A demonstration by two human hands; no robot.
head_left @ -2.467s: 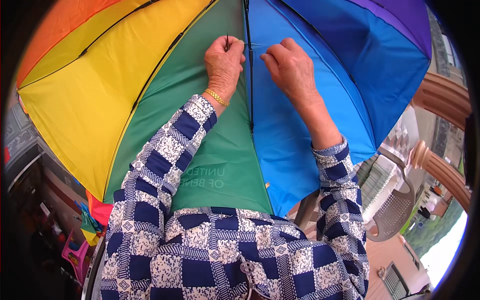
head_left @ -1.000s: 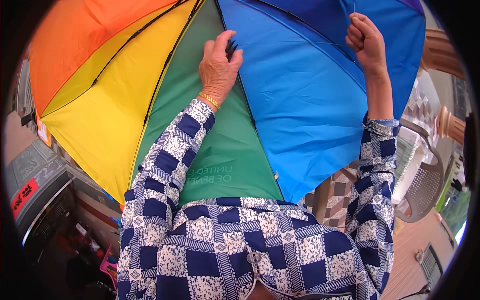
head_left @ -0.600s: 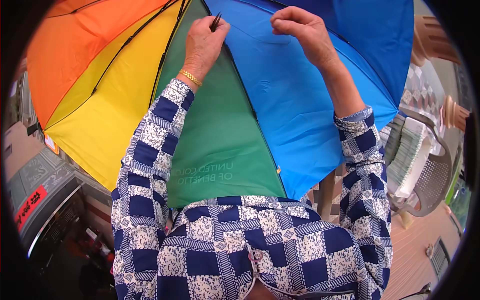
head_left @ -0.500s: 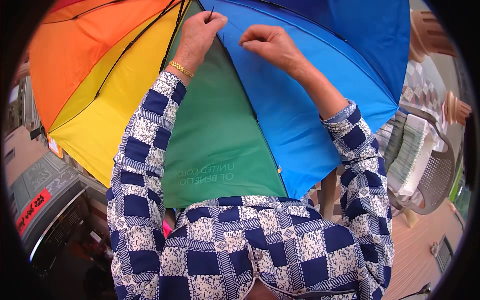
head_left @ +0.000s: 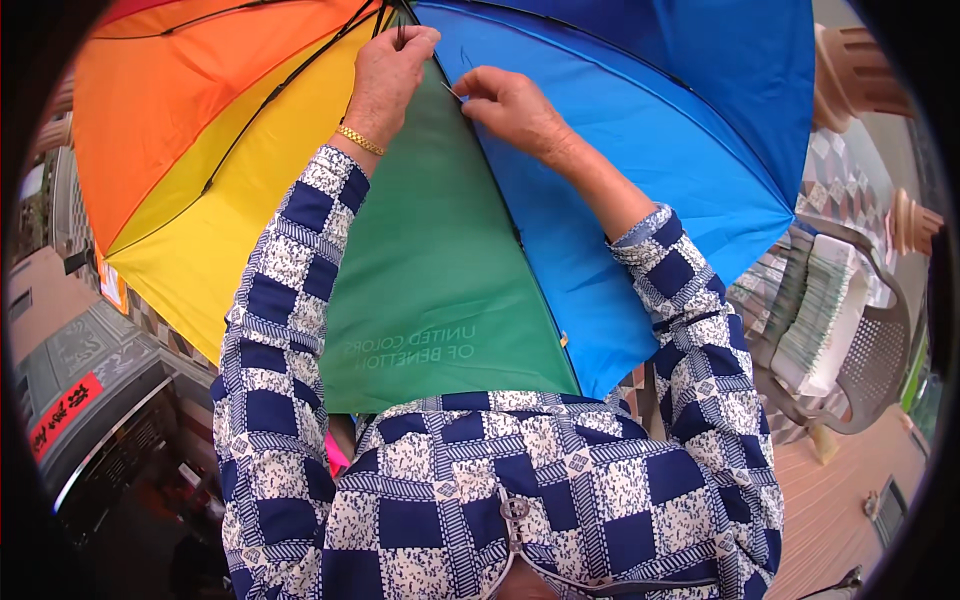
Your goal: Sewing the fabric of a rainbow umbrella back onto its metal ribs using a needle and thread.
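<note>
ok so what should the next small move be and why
Probably guide the needle in the right hand in beside the black umbrella rib: its tip points out over the green panel, close to that rib, while the left hand, pinching a slim dark tool, is just above. Whether the needle touches the cloth, I can't tell.

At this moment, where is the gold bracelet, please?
In the head view, the gold bracelet is in the upper part, left of centre, worn between the left hand and the checked sleeve, with the umbrella behind.
</note>
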